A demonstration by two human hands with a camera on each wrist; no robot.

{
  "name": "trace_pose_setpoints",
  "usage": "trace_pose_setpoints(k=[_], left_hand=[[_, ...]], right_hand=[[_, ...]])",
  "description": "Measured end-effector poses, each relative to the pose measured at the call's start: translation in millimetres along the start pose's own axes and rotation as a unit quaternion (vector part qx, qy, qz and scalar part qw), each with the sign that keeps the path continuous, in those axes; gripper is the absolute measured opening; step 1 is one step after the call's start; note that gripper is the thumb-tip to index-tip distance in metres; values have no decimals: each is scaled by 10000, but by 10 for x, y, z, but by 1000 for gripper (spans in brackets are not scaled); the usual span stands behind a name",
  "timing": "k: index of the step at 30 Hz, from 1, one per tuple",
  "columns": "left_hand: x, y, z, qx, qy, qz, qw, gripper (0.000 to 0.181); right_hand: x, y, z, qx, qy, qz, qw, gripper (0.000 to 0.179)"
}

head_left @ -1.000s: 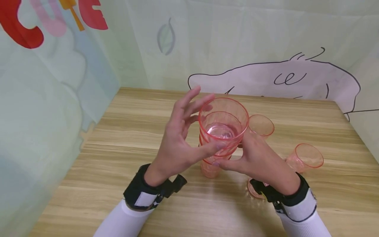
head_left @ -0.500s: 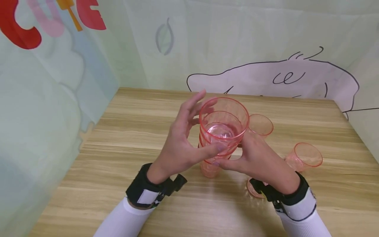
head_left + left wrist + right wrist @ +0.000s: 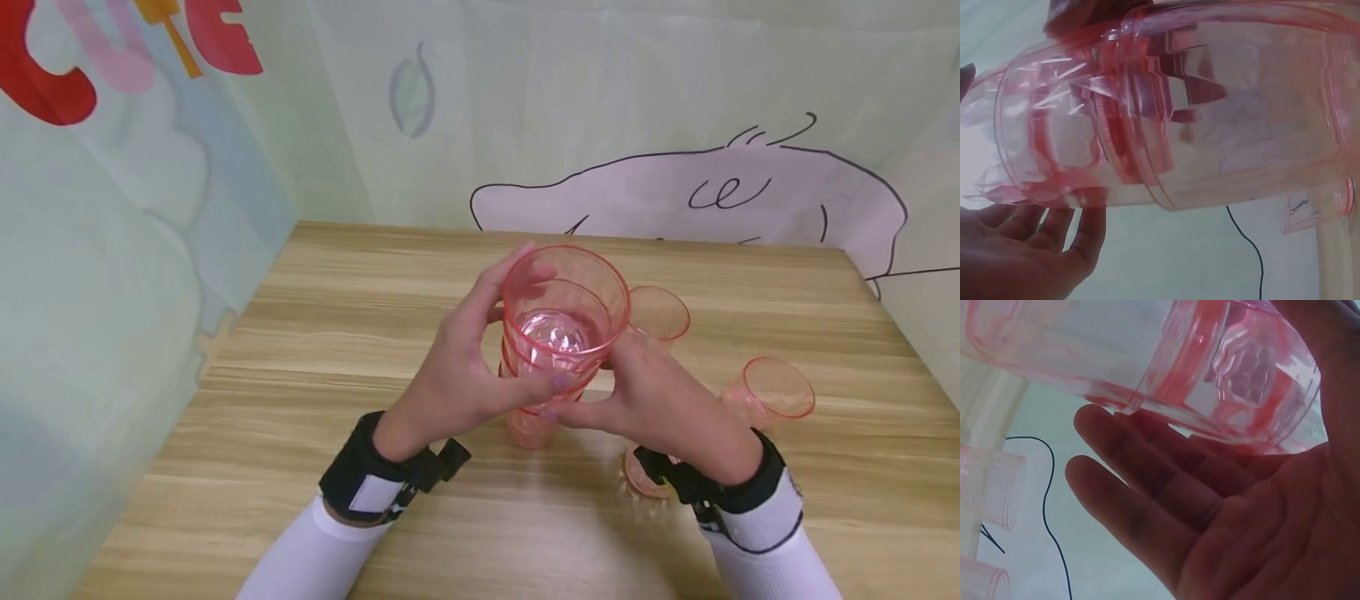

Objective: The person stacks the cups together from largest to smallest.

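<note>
Nested stack of clear pink cups [image 3: 558,333] over mid-bench [image 3: 337,333], mouths up, long axis roughly vertical. Left hand [image 3: 465,367] part-open, fingers curved round it, thumb in front; right hand [image 3: 660,392] grips lower, fingers part-spread. Can't tell if base touches bench. Right wrist mostly covers another cup [image 3: 641,475].
</note>
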State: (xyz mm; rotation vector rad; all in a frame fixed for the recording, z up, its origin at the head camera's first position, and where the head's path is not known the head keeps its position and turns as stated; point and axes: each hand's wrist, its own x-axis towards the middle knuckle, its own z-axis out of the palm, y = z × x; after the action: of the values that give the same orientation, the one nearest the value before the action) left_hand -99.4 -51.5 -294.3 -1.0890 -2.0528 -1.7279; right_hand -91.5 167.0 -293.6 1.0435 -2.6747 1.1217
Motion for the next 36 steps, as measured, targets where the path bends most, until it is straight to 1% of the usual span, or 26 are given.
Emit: trace_pose_setpoints(k=[4, 6, 13, 19, 25, 28, 30, 36], left_hand=[[-3, 13, -8, 87, 0, -124, 9999, 93], [-5, 17, -13, 118, 8, -168, 9998, 94], [-12, -11, -17, 131, 102, -75, 9998, 90], [-20, -19, -17, 52, 186, -185, 9996, 87], [-11, -36, -5, 122, 151, -142, 9997, 88], [-3, -52, 12, 133, 111, -192, 9997, 90], [2, -61, 23, 118, 79, -245, 9996, 92], [-5, -75, 32, 92, -3, -317, 9995, 99]], right_hand=[[-8, 34, -33, -98, -54, -144, 9998, 82], [-12, 48, -49, -124, -109, -133, 9998, 83], [-42, 64, -99, -236, -245, 96, 9994, 78], [-77, 53, -168, -242, -327, 280, 9988, 73], [-155, 31, -261, -421, -215, 626, 9969, 66], [-223, 29, -303, -418, -154, 826, 9956, 66], [-264, 41, -325, -399, -137, 846, 9955, 67], [-367, 100, -346, -655, -147, 801, 9945, 74]])
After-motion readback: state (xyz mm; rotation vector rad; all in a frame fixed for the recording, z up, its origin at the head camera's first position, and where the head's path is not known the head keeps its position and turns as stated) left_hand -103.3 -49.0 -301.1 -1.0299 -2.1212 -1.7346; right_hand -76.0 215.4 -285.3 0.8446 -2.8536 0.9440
